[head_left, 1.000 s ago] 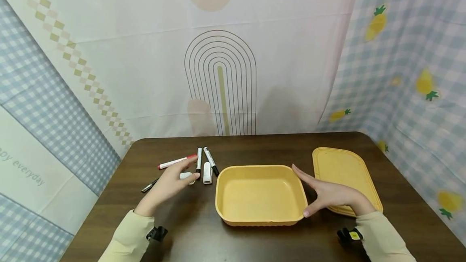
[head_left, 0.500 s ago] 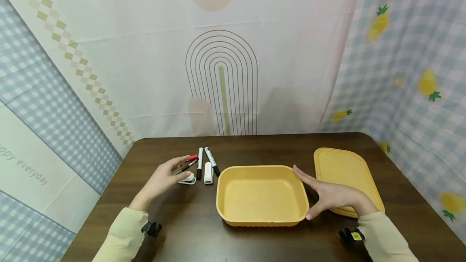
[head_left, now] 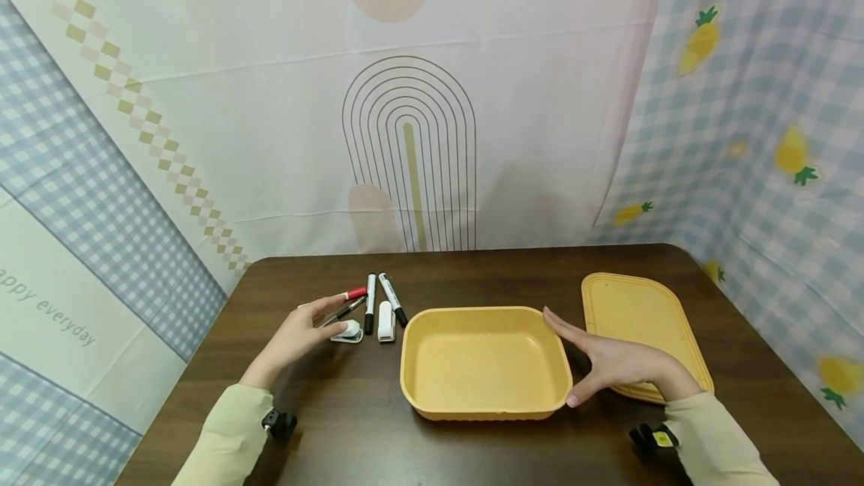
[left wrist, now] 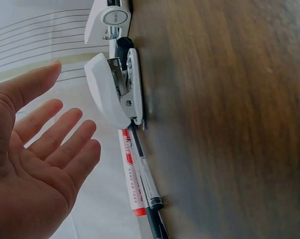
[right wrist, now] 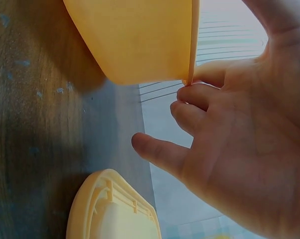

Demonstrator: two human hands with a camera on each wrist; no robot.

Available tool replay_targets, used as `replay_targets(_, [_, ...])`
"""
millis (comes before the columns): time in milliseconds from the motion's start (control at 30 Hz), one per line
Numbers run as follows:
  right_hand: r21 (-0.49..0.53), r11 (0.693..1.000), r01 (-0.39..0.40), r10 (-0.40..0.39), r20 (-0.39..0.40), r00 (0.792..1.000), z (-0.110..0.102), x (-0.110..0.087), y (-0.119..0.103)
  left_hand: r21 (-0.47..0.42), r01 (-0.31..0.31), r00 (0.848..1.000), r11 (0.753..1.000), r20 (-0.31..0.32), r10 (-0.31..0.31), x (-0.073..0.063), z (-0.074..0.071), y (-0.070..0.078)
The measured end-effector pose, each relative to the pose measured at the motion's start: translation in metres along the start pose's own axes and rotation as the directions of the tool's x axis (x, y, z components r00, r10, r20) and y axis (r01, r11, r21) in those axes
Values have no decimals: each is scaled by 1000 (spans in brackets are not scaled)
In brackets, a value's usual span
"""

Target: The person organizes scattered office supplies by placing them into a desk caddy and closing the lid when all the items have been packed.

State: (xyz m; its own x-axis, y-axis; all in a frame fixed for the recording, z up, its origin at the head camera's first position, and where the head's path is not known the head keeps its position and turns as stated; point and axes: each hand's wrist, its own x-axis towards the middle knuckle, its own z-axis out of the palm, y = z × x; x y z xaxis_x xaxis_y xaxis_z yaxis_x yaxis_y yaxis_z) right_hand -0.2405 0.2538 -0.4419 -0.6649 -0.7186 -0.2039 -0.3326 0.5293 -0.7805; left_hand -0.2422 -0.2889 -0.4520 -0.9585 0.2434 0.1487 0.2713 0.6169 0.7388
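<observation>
My left hand [head_left: 293,340] hovers with relaxed fingers beside a small white stapler [head_left: 348,331], holding nothing. In the left wrist view that stapler [left wrist: 110,89] lies just past the fingertips, its metal inside visible. A dark pen with a clear barrel [head_left: 346,310] and a red-capped white marker [head_left: 355,292] lie by the fingers, partly hidden. My right hand [head_left: 617,360] is spread along the right side of a yellow rectangular tub [head_left: 486,415]. Its thumb is at the near corner and its fingers [right wrist: 199,94] touch the rim.
A second white stapler [head_left: 386,321] and two black-and-white markers [head_left: 370,304] lie left of the tub. A yellow lid [head_left: 637,313] lies flat on the dark wooden table [head_left: 378,448], behind my right hand. A patterned cloth [head_left: 540,133] hangs along the table's far edge.
My left hand has drawn back to the left, uncovering the near stapler and a dark pen beside the markers. The right hand and the tub stay put.
</observation>
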Motion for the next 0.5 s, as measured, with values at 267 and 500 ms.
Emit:
replay_targets(267, [-6,1000,8,-8,2,1000,0,-1,0,-65,3,999,998,38,0,3,5,-10])
replay_targets(500, [12,1000,7,-7,-10,1000,0,0,1,-54,3,999,999,54,0,0,5,-20])
